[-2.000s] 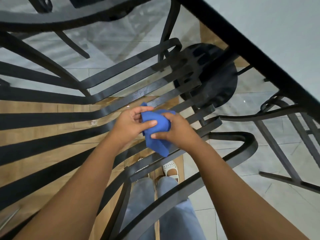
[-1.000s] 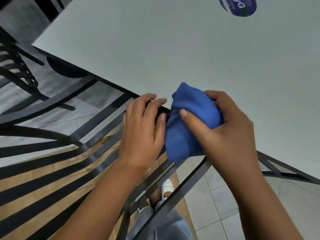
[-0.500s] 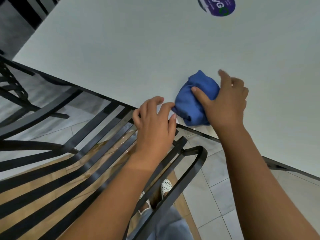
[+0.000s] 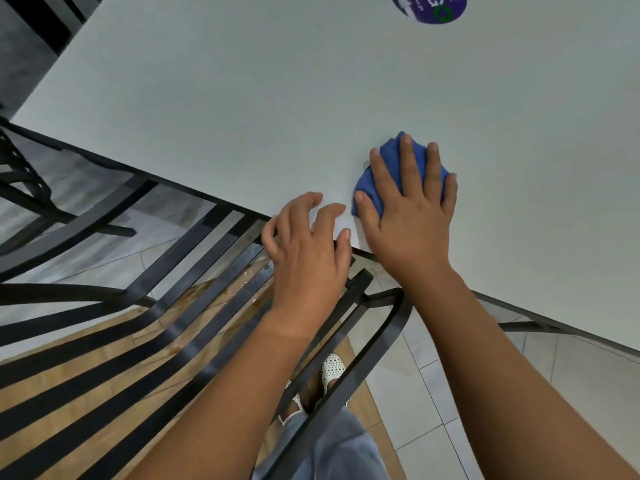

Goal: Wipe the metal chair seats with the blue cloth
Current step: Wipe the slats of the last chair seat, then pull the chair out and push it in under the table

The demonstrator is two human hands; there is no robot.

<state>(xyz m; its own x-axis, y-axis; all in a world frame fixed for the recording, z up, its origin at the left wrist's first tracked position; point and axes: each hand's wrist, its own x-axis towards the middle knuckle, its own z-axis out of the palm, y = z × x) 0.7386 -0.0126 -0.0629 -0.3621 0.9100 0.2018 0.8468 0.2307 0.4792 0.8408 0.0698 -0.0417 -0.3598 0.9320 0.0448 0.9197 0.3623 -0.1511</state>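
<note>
Pressing flat with fingers spread, our right hand (image 4: 412, 206) covers most of one blue cloth (image 4: 372, 188) on the white table (image 4: 242, 98). Our left hand (image 4: 306, 247) hovers loosely curled, holding nothing, above one slatted metal chair (image 4: 156, 327). A second chair (image 4: 24, 188) and one purple sticker (image 4: 431, 6) are cut off.

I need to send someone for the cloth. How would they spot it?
Find the pale table. Near its front edge, the right hand lies flat on a bunched cloth. It is the only blue thing there.
</note>
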